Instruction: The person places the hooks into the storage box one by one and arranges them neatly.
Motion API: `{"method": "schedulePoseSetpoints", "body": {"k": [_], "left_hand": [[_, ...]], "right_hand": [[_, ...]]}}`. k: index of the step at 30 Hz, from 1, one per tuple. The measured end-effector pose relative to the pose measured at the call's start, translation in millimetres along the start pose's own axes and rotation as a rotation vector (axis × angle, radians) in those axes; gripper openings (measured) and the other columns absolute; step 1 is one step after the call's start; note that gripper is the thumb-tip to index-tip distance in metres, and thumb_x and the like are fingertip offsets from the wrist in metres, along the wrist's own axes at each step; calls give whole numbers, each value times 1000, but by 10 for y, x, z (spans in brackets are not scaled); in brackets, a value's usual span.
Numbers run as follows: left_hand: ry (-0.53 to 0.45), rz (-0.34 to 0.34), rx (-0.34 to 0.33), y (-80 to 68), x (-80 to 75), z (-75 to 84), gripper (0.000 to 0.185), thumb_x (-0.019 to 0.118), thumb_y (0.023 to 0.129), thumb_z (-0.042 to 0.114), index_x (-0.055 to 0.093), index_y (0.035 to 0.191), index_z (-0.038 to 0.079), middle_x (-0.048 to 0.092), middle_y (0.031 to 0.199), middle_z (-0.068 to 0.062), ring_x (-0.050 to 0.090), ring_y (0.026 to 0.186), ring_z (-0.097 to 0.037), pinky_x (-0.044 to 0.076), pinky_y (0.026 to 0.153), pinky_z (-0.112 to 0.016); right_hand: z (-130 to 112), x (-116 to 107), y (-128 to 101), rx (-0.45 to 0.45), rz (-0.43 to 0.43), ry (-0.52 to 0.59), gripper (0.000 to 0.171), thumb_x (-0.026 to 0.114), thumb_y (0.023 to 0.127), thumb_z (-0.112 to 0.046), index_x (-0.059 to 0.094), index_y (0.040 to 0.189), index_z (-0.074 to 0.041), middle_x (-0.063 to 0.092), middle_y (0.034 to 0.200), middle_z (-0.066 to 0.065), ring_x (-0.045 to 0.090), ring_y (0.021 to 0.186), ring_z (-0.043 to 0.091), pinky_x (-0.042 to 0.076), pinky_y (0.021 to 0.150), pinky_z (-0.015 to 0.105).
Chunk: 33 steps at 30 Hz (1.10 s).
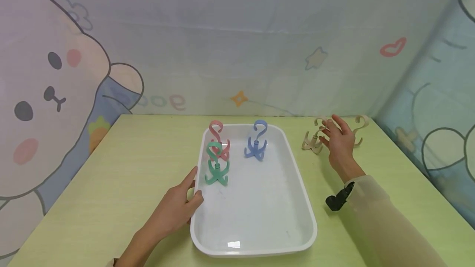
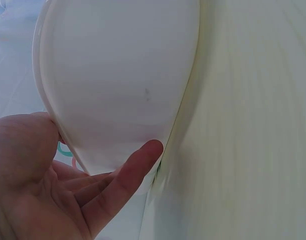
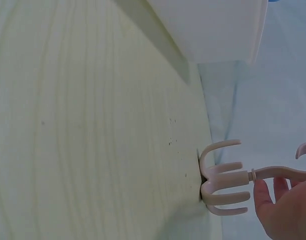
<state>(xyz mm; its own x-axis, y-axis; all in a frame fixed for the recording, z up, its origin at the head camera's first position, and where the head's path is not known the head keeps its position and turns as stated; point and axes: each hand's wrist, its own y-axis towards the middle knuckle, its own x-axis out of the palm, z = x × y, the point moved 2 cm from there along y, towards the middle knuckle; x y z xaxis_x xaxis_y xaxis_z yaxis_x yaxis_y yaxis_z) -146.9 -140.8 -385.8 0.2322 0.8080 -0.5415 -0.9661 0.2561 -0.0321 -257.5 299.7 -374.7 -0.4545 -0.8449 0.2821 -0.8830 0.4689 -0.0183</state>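
My left hand [image 1: 177, 209] holds the left rim of a white plastic tray [image 1: 256, 250], thumb over the edge and fingers against the outer wall [image 2: 113, 75]. In the tray stand a pink four-prong swivel hook [image 1: 222, 151], a green one [image 1: 217, 172] and a blue one [image 1: 256, 149]. To the tray's right, my right hand [image 1: 341, 143] is at a beige four-prong hook [image 1: 311, 145], fingertips at its stem [image 3: 280, 172]. Its prongs rest on the table. Behind that hand, a second beige hook [image 1: 361, 122] is partly hidden.
The pale green wood-grain table [image 1: 148, 147] ends at a printed cloth backdrop [image 1: 259, 52] behind and at the sides. A black strap piece [image 1: 339, 197] is on the right wrist, by the light sleeve [image 1: 386, 213].
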Motion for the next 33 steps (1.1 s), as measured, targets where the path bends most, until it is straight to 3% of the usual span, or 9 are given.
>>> {"method": "schedulePoseSetpoints", "body": {"k": [12, 23, 33], "left_hand": [[11, 5, -7, 8, -14, 16, 73, 51, 103, 17, 23, 170, 18, 57, 154, -17, 68, 66, -15, 60, 54, -32], [0, 13, -5, 2, 0, -8, 73, 52, 102, 17, 24, 170, 19, 58, 152, -17, 69, 65, -15, 60, 53, -32], [8, 18, 0, 12, 10, -10, 73, 53, 102, 16, 25, 170, 19, 58, 153, -17, 70, 69, -15, 59, 52, -30]], "right_hand": [[25, 25, 64, -15, -14, -36, 65, 72, 100, -32, 48, 160, -24, 71, 109, -15, 67, 108, 9, 60, 88, 23], [101, 82, 135, -39, -44, -63, 55, 73, 99, -30, 60, 152, -20, 73, 97, -10, 67, 93, 5, 60, 83, 23], [146, 85, 140, -56, -147, -46, 50, 74, 98, -35, 67, 143, -12, 75, 102, -13, 65, 110, 12, 60, 88, 24]]}}
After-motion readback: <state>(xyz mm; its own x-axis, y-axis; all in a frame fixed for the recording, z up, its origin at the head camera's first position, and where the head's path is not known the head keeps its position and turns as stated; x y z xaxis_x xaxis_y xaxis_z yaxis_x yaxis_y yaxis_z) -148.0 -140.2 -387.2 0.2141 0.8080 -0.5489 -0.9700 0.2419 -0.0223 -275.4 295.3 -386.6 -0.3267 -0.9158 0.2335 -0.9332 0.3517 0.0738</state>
